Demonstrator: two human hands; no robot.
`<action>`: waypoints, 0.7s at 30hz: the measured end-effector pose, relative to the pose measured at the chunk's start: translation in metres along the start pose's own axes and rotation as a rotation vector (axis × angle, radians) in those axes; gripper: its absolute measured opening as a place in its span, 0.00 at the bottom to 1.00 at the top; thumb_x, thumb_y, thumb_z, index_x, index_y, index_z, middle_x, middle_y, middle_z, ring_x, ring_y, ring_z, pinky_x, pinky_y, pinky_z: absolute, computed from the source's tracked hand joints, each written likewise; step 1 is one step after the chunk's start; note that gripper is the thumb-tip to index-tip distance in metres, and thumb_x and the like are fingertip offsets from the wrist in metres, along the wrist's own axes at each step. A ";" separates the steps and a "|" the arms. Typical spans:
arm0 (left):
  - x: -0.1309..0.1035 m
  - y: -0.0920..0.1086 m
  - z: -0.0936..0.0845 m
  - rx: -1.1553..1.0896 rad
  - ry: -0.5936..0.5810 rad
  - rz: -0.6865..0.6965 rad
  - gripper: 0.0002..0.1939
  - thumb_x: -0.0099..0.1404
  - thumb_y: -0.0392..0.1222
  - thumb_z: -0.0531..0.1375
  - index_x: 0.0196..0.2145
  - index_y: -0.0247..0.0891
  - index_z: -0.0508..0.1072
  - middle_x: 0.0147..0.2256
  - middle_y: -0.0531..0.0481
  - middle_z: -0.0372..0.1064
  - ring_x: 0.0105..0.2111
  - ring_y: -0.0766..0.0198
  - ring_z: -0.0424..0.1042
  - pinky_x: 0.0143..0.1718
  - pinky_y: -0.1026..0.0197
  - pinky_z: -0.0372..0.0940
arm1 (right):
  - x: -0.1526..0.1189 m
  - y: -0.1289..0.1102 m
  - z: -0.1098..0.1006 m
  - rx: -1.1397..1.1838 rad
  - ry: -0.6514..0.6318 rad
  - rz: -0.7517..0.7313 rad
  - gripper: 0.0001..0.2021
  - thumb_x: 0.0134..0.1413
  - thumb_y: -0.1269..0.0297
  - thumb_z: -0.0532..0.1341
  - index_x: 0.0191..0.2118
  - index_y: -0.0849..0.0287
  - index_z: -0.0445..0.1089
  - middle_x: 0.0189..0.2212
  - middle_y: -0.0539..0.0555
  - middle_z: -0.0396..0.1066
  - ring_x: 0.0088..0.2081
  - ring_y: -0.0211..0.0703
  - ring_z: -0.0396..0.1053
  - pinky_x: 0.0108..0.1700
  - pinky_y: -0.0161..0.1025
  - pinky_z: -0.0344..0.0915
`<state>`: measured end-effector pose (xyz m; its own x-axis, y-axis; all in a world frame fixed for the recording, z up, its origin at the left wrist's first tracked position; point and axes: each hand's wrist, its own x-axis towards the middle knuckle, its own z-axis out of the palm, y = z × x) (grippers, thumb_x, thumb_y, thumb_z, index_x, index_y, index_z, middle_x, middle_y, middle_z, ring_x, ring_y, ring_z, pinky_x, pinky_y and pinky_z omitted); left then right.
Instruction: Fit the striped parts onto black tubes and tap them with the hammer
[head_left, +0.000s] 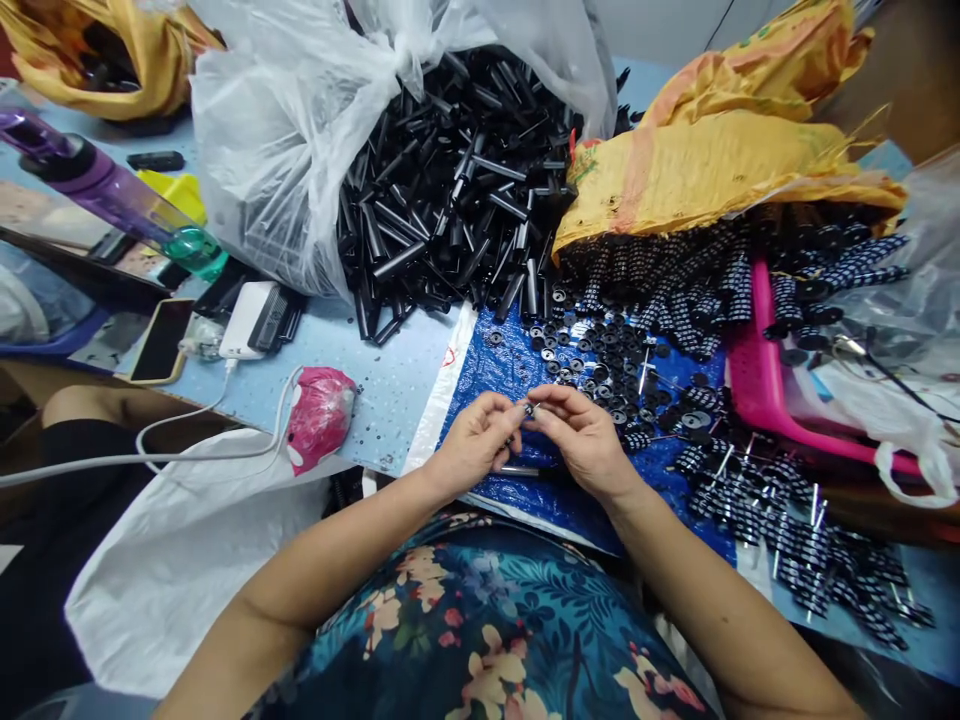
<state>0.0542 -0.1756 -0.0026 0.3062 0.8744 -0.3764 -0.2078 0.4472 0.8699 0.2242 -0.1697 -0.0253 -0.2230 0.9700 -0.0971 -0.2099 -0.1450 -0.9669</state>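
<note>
My left hand [480, 442] and my right hand [589, 440] meet over the blue plastic sheet [491, 375], both closed in a pinch. Between their fingertips is a small dark part [530, 409] with a shiny bit; its exact kind is too small to make out. A thin metallic rod [520, 471] lies on the sheet just below the hands. Small black round washer-like caps [600, 365] are scattered beyond my right hand. Black-and-white patterned brush-like rollers [780, 500], several with metal pins sticking out, lie to its right.
A plastic bag [285, 130] spills black tubes [450, 200] at the back. A yellow sack [675, 170] of patterned rollers and a pink basket [757, 370] stand right. At left are a purple bottle [105, 185], a phone [161, 340], a white charger [251, 320] with cable and a red bundle [322, 415].
</note>
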 end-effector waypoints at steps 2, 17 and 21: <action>0.001 -0.002 -0.003 -0.065 0.088 0.037 0.24 0.64 0.63 0.60 0.46 0.41 0.65 0.27 0.58 0.68 0.14 0.75 0.59 0.15 0.70 0.50 | 0.007 -0.003 -0.003 -0.185 -0.090 -0.082 0.16 0.58 0.56 0.68 0.50 0.51 0.72 0.44 0.52 0.77 0.45 0.43 0.76 0.47 0.42 0.75; 0.006 0.000 -0.034 -0.183 0.222 -0.067 0.24 0.58 0.61 0.65 0.32 0.34 0.71 0.24 0.54 0.68 0.16 0.75 0.60 0.16 0.70 0.48 | 0.116 0.008 -0.009 -1.496 -0.154 -0.672 0.15 0.68 0.67 0.52 0.53 0.59 0.71 0.49 0.62 0.72 0.45 0.51 0.67 0.47 0.46 0.66; 0.008 -0.001 -0.029 -0.180 0.176 -0.051 0.22 0.60 0.59 0.64 0.34 0.34 0.71 0.24 0.55 0.67 0.16 0.75 0.59 0.17 0.70 0.48 | 0.131 0.000 0.004 -1.527 -0.170 -0.624 0.15 0.69 0.67 0.50 0.51 0.61 0.71 0.49 0.62 0.72 0.45 0.50 0.67 0.50 0.45 0.64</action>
<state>0.0299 -0.1631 -0.0156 0.1570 0.8622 -0.4817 -0.3633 0.5040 0.7836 0.1912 -0.0435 -0.0373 -0.5845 0.7558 0.2952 0.7431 0.6447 -0.1794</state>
